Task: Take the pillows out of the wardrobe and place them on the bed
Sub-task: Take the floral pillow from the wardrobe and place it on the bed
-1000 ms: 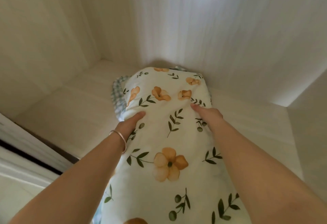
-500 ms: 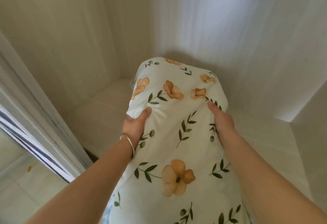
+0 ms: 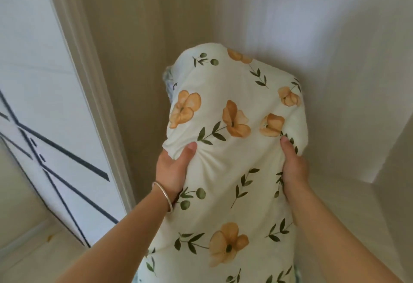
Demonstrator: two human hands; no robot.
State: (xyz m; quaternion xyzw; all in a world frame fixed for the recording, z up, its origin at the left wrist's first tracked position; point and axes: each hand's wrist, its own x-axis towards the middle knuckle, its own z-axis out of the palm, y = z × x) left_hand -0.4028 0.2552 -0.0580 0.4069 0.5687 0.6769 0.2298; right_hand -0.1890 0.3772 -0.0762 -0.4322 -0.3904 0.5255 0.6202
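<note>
A long white pillow (image 3: 228,166) printed with orange flowers and green leaves fills the middle of the view, held up off the wardrobe shelf. My left hand (image 3: 172,171), a thin bangle on its wrist, clamps the pillow's left edge, thumb on top. My right hand (image 3: 293,168) grips the right edge the same way. A strip of checked blue-green fabric (image 3: 167,79) peeks out behind the pillow's top left corner. The pillow's near end runs out of the bottom of the frame.
The pale wardrobe interior (image 3: 290,26) surrounds the pillow, its shelf floor (image 3: 346,206) at lower right and side wall (image 3: 125,64) at left. The wardrobe's front frame (image 3: 89,81) stands left, with a white panel crossed by dark lines (image 3: 44,115) beyond.
Both hands have lifted the pillow off the shelf and pulled it toward me. The view has swung left, bringing the wardrobe frame and the lined panel into sight.
</note>
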